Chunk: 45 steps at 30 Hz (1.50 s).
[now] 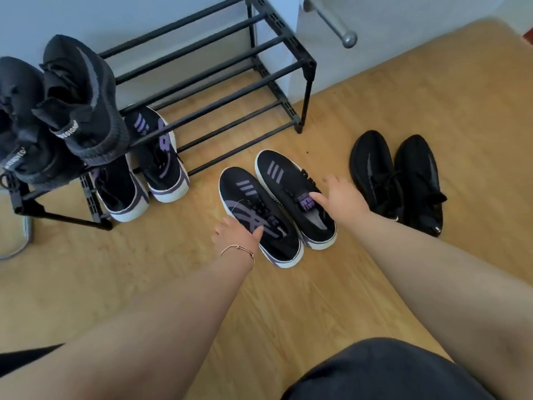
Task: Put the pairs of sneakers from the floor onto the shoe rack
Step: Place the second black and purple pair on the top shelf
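Note:
A pair of black sneakers with purple stripes and white soles stands on the wooden floor in front of the rack: the left shoe (256, 212) and the right shoe (291, 194). My left hand (236, 235) rests open on the left shoe's near side, thumb on its upper. My right hand (340, 194) hovers open over the right shoe's tongue, fingers spread. An all-black pair (398, 180) lies on the floor to the right. The black two-tier shoe rack (310, 67) carries a black knit pair (78, 102) on top at left and a purple-striped pair (155, 157) on the lower tier.
A pale wall runs behind the rack. A metal bar (337, 24) sticks out at the top right. A grey cable (17, 246) lies on the floor at far left. My dark shorts fill the bottom edge.

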Motion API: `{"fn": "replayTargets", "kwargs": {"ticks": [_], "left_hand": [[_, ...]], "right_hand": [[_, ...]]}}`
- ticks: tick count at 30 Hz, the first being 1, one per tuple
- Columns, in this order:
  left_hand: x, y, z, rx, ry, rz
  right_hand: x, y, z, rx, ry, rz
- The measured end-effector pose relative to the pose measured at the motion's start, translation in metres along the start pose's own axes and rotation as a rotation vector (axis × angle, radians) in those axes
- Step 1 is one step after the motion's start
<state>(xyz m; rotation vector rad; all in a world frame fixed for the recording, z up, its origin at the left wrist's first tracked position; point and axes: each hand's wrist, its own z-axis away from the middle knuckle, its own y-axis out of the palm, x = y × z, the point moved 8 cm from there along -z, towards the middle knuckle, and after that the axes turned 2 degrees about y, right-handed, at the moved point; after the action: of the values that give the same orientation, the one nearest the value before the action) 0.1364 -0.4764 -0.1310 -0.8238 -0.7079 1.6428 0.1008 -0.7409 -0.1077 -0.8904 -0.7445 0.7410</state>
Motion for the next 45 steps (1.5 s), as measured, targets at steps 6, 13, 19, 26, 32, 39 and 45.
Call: {"fn": "replayTargets", "kwargs": {"ticks": [6, 13, 19, 26, 32, 39, 45], "left_hand": [[-0.007, 0.045, 0.009, 0.162, -0.083, 0.464], [0.012, 0.072, -0.003, 0.204, -0.183, 0.754], [0.024, 0.069, -0.013, 0.235, -0.163, 0.809], [0.02, 0.036, 0.013, 0.231, -0.097, 0.78], [0.015, 0.004, 0.033, 0.185, -0.059, 0.772], [0.004, -0.039, 0.048, 0.145, 0.002, 0.819], [-0.005, -0.072, 0.052, 0.123, 0.035, 0.876]], "right_hand": [[-0.022, 0.023, 0.003, 0.204, 0.1, -0.485], [-0.028, 0.034, 0.007, 0.273, 0.092, -0.508], [-0.024, 0.045, 0.009, 0.411, 0.139, -0.396], [-0.029, 0.036, 0.037, 0.454, 0.169, -0.413], [-0.015, -0.005, 0.052, 0.448, 0.138, -0.395], [0.004, -0.059, 0.061, 0.471, 0.112, -0.388], [0.019, -0.098, 0.063, 0.466, 0.091, -0.411]]}}
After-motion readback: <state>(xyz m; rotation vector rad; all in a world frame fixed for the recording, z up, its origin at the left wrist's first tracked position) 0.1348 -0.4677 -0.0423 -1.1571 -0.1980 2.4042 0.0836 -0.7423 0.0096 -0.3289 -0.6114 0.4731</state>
